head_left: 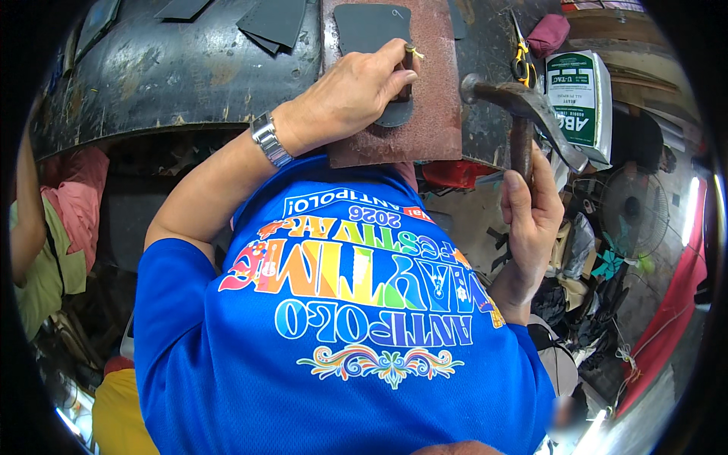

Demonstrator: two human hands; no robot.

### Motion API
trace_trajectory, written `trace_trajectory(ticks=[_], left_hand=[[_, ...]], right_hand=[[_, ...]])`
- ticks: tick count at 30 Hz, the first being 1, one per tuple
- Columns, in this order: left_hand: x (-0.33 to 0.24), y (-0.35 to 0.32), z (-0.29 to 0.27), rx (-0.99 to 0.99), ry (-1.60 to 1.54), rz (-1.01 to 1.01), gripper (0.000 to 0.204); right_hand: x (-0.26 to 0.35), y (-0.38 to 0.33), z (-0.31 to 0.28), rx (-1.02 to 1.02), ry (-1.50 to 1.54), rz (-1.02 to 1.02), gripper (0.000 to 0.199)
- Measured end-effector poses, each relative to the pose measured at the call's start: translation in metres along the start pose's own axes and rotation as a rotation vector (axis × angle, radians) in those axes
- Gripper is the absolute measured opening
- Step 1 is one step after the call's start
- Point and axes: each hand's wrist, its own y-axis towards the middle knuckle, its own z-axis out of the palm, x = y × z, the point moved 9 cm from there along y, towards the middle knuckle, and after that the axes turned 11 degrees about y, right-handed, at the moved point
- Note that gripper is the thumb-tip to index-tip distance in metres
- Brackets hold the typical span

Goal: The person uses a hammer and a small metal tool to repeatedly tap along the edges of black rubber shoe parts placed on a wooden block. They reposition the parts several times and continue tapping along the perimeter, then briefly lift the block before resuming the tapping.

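**Here: punch and hammer at a sole blank**

Left hand pinches a small punch tool upright on the dark sole-shaped piece, which lies under its fingers on the rusty plate. Right hand grips the hammer handle, head just beside the pinch.

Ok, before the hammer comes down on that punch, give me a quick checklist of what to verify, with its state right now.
1. Right hand has a grip on the hammer handle: ok.
2. Left hand holds the punch on the dark sole piece: ok.
3. Sole piece lies on the reddish block, not the bare bench: ok.
4. Hammer head raised, apart from the punch: ok.
5. Left fingers clear of the punch top: not ok, they wrap close to it.
6. Punch tip placed on its mark: cannot tell, the hand hides it.
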Motion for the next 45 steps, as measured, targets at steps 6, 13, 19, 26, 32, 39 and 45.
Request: trace_trajectory(ticks=[6,13,19,26,32,39,45], left_hand=[[-0.007,0.000,-0.003,-0.005,-0.001,0.024,0.015],[-0.009,0.001,-0.003,0.028,0.011,0.041,0.015],[-0.004,0.004,-0.001,0.043,-0.114,-0.039,0.013],[-0.007,0.000,-0.004,0.058,-0.055,0.015,0.012],[-0.018,0.000,-0.005,0.057,0.006,0.065,0.014],[-0.046,-0.001,-0.001,0.067,0.180,0.279,0.019],[-0.046,-0.009,0.007,0.020,0.217,0.306,0.016]], right_hand=[[-0.021,0.005,0.026,0.243,-0.314,-0.030,0.039],[-0.034,0.000,0.022,0.172,-0.222,-0.025,0.038],[-0.030,-0.003,0.042,0.283,-0.427,0.020,0.036],[-0.029,0.001,0.018,0.157,-0.212,0.015,0.037],[-0.015,-0.003,-0.003,0.008,-0.096,-0.001,0.043],[0.043,-0.009,-0.021,-0.067,0.547,-0.423,0.055],[0.020,-0.006,0.021,0.193,-0.361,-0.133,0.042]])
